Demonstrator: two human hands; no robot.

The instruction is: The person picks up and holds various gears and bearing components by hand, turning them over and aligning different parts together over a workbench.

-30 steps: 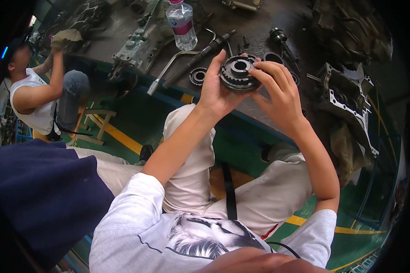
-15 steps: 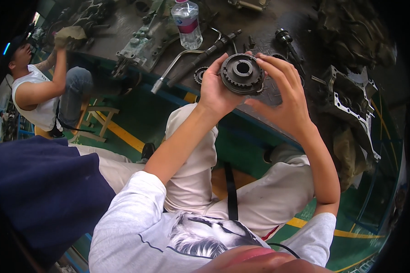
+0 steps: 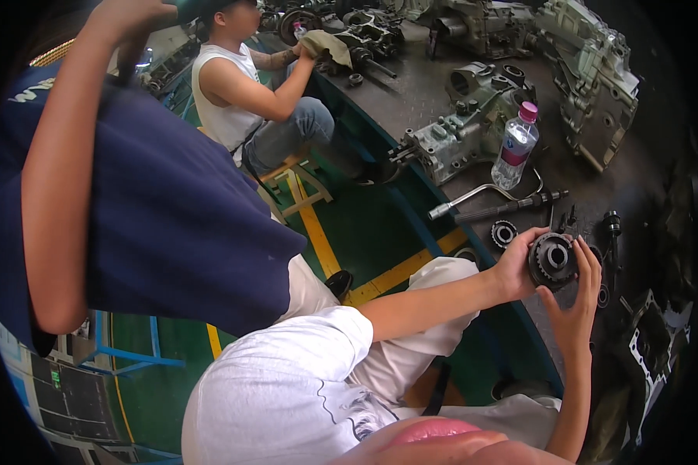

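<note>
My left hand (image 3: 518, 271) is closed on a dark, round toothed gear assembly (image 3: 558, 260) with a splined bore, holding it from the left just over the bench edge. My right hand (image 3: 578, 306) is curved closed around its right side, fingertips on the upper rim and thumb near the lower edge. Beside them on the dark metal bench (image 3: 557, 164) lie a smaller gear ring (image 3: 503, 232), a bent-handled socket wrench (image 3: 473, 198), a long splined shaft (image 3: 512, 209), a short shaft (image 3: 612, 232) and a clear bottle (image 3: 515, 151) with a pink cap.
Gearbox housings (image 3: 597, 108) fill the bench's far part; a cut casting (image 3: 647, 341) lies at right. A co-worker in navy (image 3: 163, 217) is close at my left, arm raised. Another in a white tank top (image 3: 225, 101) sits farther along, holding a cloth (image 3: 326, 46).
The view has swung left, so my hands and the bench sit farther right and the navy-clad co-worker shows much more. The gear assembly is still held in my hands.
</note>
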